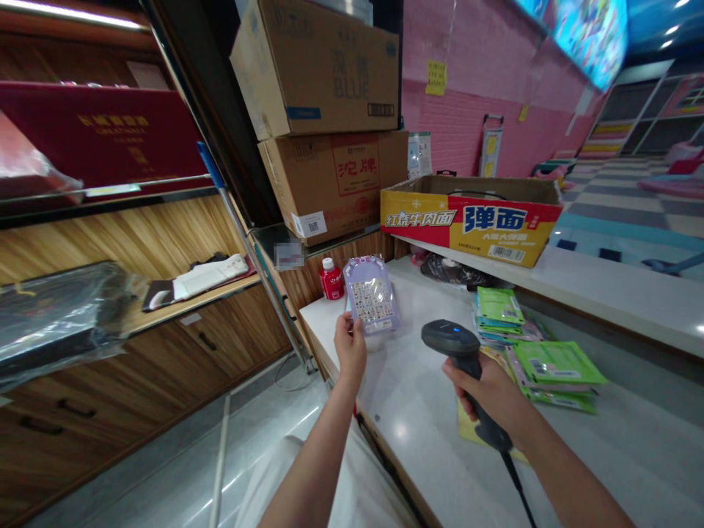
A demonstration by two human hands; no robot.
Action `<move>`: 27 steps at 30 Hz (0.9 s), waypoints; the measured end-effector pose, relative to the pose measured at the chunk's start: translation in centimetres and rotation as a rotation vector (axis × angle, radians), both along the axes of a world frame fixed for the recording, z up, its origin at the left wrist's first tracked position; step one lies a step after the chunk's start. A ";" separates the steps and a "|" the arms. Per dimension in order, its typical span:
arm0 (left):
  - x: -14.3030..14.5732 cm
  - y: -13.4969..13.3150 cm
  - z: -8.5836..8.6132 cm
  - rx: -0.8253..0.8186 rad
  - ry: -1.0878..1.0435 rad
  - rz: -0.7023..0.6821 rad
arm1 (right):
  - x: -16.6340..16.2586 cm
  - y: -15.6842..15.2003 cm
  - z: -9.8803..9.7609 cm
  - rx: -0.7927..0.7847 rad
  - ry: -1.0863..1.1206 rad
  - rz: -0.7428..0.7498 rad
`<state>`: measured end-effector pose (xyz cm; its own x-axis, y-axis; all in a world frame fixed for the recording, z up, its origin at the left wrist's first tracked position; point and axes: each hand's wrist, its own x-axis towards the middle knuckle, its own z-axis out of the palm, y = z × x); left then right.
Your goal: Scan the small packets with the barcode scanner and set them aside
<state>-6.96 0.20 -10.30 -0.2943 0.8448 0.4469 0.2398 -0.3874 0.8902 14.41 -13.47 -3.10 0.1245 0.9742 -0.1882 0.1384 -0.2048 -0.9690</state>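
Pinched at its lower left corner by my left hand (350,345) is a flat purple packet (372,295), glossy, with a grid of small pictures and a label at its bottom edge. My right hand (495,392) wraps round the handle of a black barcode scanner (451,339) with a blue light on top; its cord runs down from the grip. The scanner's head points toward the packet, apart from it. Right of the scanner lie a stack of green packets (555,370) and another green stack (499,308) behind. A red bottle (331,280) with a white cap stands behind my left hand.
The white counter (407,396) carries these things. A noodle carton (473,220) sits on the raised ledge. Two cardboard boxes (341,180) are stacked behind the bottle. Wooden drawers (132,381) and a blue-topped pole (220,176) are at left.
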 end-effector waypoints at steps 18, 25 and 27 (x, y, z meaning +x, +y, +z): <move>-2.2 -0.9 1.3 0.121 1.025 -0.031 | 0.8 0.0 0.5 0.049 0.037 -0.032; -0.6 -0.4 1.6 0.078 1.107 -0.066 | 0.9 -0.1 0.7 0.053 0.014 -0.041; -0.3 -0.6 1.9 0.081 1.092 -0.062 | 1.2 0.1 0.7 0.054 0.020 -0.050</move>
<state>-7.24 -0.41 -8.39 0.3362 0.8009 0.4955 0.8616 -0.4740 0.1814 15.64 -13.40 -2.39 0.1705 0.9756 -0.1382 0.1100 -0.1582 -0.9813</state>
